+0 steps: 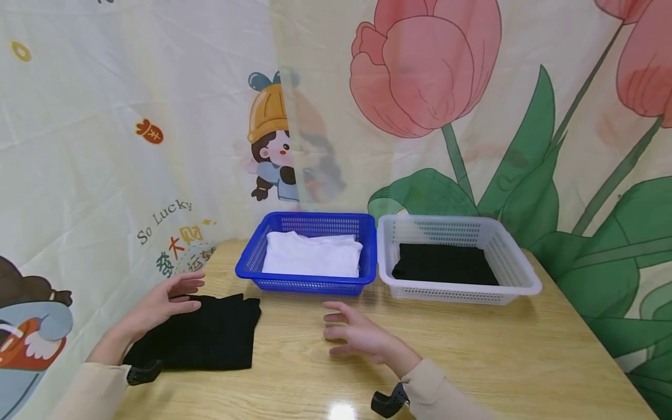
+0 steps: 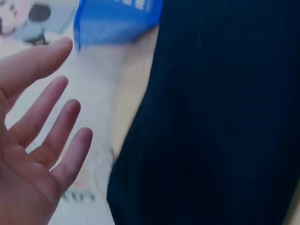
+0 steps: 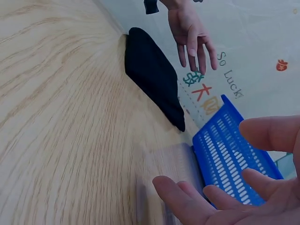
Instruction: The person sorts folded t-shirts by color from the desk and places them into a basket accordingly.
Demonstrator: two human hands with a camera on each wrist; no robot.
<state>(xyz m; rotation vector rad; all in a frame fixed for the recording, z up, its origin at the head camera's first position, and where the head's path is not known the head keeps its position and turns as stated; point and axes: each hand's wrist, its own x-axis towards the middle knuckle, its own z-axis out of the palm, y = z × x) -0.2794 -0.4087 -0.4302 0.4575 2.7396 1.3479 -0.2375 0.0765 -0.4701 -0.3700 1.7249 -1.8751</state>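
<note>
On the left of the table lies a folded black cloth (image 1: pixel 210 338), probably a garment; the left wrist view shows its dark surface (image 2: pixel 211 117) close up. My left hand (image 1: pixel 168 303) hovers over its far left part, fingers loosely spread and holding nothing. The right wrist view shows a gap between that hand (image 3: pixel 191 37) and the black cloth (image 3: pixel 150 70). Above the bare wood in the middle is my right hand (image 1: pixel 362 335), its fingers spread and relaxed with nothing in them. It is nearest to the blue basket (image 1: pixel 310 286), which holds folded white cloth (image 1: pixel 312 256).
Right of the blue basket, close beside it, stands a white basket (image 1: pixel 457 294) with a folded black cloth (image 1: pixel 443 265) inside. Both baskets are near the back edge of the wooden table (image 1: pixel 472 356). A printed curtain (image 1: pixel 325 116) hangs behind and along the left side.
</note>
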